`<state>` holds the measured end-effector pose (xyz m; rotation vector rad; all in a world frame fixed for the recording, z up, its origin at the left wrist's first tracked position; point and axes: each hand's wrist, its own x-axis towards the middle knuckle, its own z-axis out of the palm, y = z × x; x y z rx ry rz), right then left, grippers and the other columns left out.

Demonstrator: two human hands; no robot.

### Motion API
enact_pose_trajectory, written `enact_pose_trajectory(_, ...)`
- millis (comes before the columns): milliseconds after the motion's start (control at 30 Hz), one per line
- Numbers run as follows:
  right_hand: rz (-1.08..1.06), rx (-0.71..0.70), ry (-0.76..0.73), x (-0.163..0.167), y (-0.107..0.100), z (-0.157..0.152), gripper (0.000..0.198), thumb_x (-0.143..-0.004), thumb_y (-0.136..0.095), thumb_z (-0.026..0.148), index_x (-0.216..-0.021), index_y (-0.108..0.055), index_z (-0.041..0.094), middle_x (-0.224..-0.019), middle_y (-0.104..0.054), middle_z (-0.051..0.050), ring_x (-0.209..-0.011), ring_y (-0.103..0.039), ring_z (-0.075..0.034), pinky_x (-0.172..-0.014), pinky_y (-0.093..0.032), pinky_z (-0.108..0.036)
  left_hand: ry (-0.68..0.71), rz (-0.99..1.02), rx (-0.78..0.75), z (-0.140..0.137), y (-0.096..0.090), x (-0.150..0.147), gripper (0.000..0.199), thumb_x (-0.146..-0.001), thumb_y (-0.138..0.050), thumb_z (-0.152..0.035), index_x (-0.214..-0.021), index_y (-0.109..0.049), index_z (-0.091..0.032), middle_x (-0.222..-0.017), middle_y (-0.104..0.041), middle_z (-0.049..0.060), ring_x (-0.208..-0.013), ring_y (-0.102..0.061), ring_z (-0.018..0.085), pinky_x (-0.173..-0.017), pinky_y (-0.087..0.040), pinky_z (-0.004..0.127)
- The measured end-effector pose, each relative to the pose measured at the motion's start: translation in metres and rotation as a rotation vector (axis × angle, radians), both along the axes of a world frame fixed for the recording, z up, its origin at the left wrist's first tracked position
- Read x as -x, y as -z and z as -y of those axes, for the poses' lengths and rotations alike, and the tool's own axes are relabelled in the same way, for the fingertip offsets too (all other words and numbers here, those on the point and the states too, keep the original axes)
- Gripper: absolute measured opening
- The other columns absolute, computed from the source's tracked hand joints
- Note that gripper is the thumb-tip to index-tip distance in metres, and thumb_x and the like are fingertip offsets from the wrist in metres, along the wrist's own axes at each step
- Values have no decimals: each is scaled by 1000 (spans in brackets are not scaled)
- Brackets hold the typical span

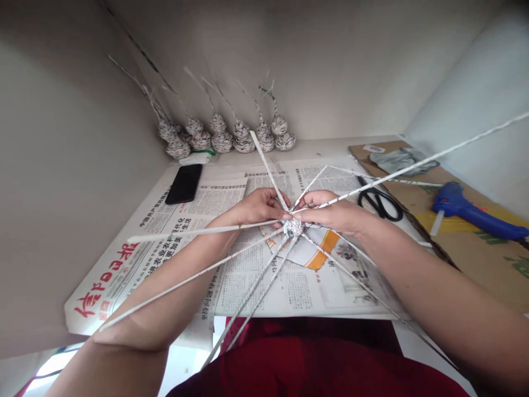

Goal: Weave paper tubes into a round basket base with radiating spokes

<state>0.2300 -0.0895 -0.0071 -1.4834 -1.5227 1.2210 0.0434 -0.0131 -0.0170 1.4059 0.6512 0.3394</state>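
A small woven paper piece [293, 226], made of rolled newspaper, is held up between my two hands. Long thin paper strips fan out from it in every direction. My left hand [264, 208] pinches its left side, the thumb lying along a strip. From the right, my right hand [324, 212] grips it with thumb and fingers closed at the base of a long paper strip [413, 165] that runs to the upper right. Both sets of fingertips nearly meet at the top of the woven piece. Below lies a white and orange card piece [316, 255].
Newspaper [248, 286] covers the table. A black phone [184, 183] lies at the left, with several woven gourds [222, 138] along the back wall. To the right are black-handled scissors [382, 201], a cardboard sheet [475, 264], a blue glue gun [463, 207] and a grey glove [400, 161].
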Motion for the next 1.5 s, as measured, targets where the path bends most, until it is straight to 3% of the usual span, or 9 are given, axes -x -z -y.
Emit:
enact_pose_trajectory(233,223,-218,-57,-12,-2,-3,16,-69,-74,30,-80,-68,20,-78,-70,-3,-70,-62,-16,-64,-49,-27,-110,-76,-31,2,-4,-1,31,-57,-85,-21,-74,-63,-7,-57,-64,4,-46,-59,10,-43,-44,19)
enact_pose_trajectory(567,147,-339,51,-8,9,-7,15,-73,-72,31,-82,-71,19,-77,-71,-3,-70,-64,-16,-65,-50,-29,-196,-59,56,5,-2,-6,19,-66,-77,-11,-76,-60,-9,-56,-58,-2,-41,-53,6,-39,-42,16)
enact_pose_trajectory(833,-55,-146,88,-2,11,-11,23,-66,-77,33,-78,-66,16,-69,-67,-2,-59,-60,-13,-56,-50,-26,-234,-28,167,5,-2,-7,21,-64,-75,-3,-75,-58,-10,-64,-64,1,-56,-64,10,-57,-55,22)
enact_pose_trajectory(1033,10,-72,-68,-7,10,-17,26,-72,-72,32,-94,-67,19,-86,-72,-4,-75,-66,-15,-68,-52,-28,-231,-20,151,4,-2,-8,23,-61,-77,-5,-73,-58,-10,-61,-63,-1,-52,-63,10,-55,-54,22)
enact_pose_trajectory(1133,283,-109,-154,-16,1,-17,34,-75,-69,31,-107,-65,21,-79,-70,-1,-68,-64,-15,-63,-49,-27,-228,-14,139,4,-3,-7,24,-60,-78,-5,-72,-58,-11,-62,-63,-1,-53,-63,11,-55,-54,23)
enact_pose_trajectory(1200,621,-132,-178,-25,-9,-18,33,-78,-65,30,-110,-65,22,-70,-68,0,-62,-60,-15,-59,-45,-27,-251,-19,126,3,-3,-6,23,-60,-76,-4,-72,-58,-11,-62,-63,-1,-53,-63,11,-55,-53,22)
enact_pose_trajectory(1267,927,-168,-171,-35,-22,-19,35,-79,-62,28,-114,-65,22,-78,-69,-5,-67,-61,-19,-62,-44,-30,-300,-31,105,-1,-2,-5,21,-62,-74,-2,-72,-58,-11,-60,-61,-2,-51,-62,10,-53,-53,21)
enact_pose_trajectory(1367,1306,-251,15,-52,-44,-23,52,-79,-60,27,-130,-55,21,-93,-71,-13,-78,-63,-27,-67,-44,-37,-365,-16,97,-7,2,-4,18,-65,-71,-3,-72,-58,-12,-58,-59,-3,-46,-59,8,-48,-50,18)
enact_pose_trajectory(1500,1527,-449,296,-67,-68,-26,76,-78,-60,21,-147,-29,13,-110,-66,-22,-104,-56,-37,-86,-38,-50,-417,45,193,-7,2,-6,14,-69,-67,-3,-70,-56,-12,-57,-60,-2,-44,-57,8,-43,-46,15)
